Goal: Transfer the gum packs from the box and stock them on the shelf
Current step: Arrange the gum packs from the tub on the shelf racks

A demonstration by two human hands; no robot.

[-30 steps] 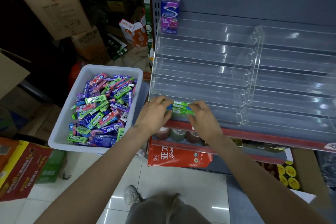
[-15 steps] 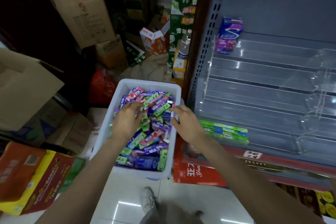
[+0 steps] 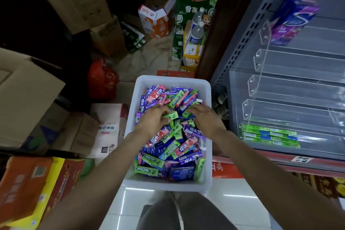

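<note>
In the head view, a white plastic box (image 3: pixel 206 87) sits on the tiled floor (image 3: pixel 233 201) just left of the shelf unit, heaped with loose gum packs (image 3: pixel 171 147) in green, purple, blue and pink; there are too many, overlapping, to count. Both hands reach into the heap. The left hand (image 3: pixel 152 120) lies palm down with fingers curled into the packs near a green one; whether its grip holds anything I cannot tell. The right hand (image 3: pixel 205 119) also lies palm down, fingers bent over the packs at the box's right side, and its grip likewise cannot be read.

To the right stands a clear acrylic tiered rack (image 3: pixel 261 87) on the grey shelf (image 3: pixel 317 157). Its lowest tier carries a row of green gum packs (image 3: pixel 269 135), lying flat and stacked, touching one another; the stack looks about three high and two long, though blur hides the exact count. The four tiers above it carry nothing that shows. One purple gum carton (image 3: pixel 293 20) stands at the rack's top left.

Around the box are brown cardboard cartons (image 3: pixel 28 99) on the left, an orange and yellow carton (image 3: pixel 37 183) at lower left, a red plastic bag (image 3: pixel 102 80), an orange and white open carton (image 3: pixel 155 22), green drink cartons (image 3: pixel 196 0) and two plastic bottles (image 3: pixel 197 28) behind.
</note>
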